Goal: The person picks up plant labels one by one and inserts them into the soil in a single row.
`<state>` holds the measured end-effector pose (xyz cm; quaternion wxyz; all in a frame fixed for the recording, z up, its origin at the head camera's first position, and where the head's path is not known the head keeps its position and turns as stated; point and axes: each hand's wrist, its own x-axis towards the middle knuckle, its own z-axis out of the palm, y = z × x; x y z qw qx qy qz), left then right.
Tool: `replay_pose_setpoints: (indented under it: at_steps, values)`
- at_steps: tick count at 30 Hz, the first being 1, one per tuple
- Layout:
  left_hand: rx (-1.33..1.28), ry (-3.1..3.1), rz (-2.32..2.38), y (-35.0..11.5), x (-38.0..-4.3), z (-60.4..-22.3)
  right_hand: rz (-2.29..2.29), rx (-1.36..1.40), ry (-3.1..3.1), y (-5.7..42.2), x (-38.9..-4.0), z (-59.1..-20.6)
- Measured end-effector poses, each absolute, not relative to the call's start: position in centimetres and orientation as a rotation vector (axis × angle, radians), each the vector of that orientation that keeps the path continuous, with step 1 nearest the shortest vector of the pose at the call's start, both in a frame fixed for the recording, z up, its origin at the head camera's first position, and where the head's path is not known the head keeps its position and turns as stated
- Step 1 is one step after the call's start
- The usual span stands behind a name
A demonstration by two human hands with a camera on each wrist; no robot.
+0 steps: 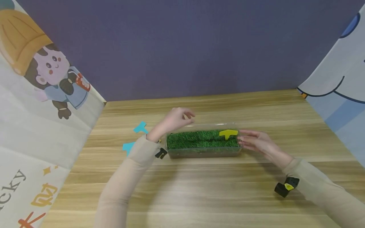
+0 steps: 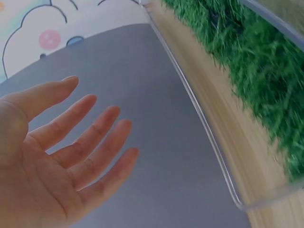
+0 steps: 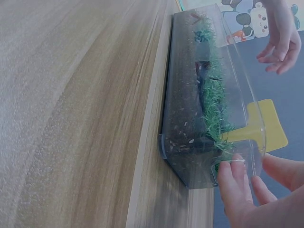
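A long clear plastic planter box (image 1: 203, 154) holds dark soil and green grass (image 1: 194, 139). At its right end a yellow T-shaped plant label (image 1: 228, 133) stands with its stem down in the grass. My left hand (image 1: 179, 118) hovers above the box's back left part, fingers spread and loosely bent, with nothing in them in the left wrist view. My right hand (image 1: 258, 143) is at the box's right end, its fingertips (image 3: 228, 183) against the clear end wall and the thumb near the top rim.
Two light blue T-shaped labels, an upper one (image 1: 141, 127) and a lower one (image 1: 129, 147), lie on the wooden table (image 1: 211, 196) left of the box, partly behind the left arm. A dark wall (image 1: 199, 47) rises behind the table, with printed sheets at both sides.
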<state>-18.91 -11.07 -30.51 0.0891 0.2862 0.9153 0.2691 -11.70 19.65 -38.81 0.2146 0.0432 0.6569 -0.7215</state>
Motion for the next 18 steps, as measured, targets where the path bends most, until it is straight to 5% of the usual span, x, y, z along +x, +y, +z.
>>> replay_pose_setpoints:
  at_steps: [18]
  values:
    - [0.643,2.803,1.036,-18.9,-18.5,-30.5,-1.958,0.166,1.904,18.0,-9.9,-37.4]
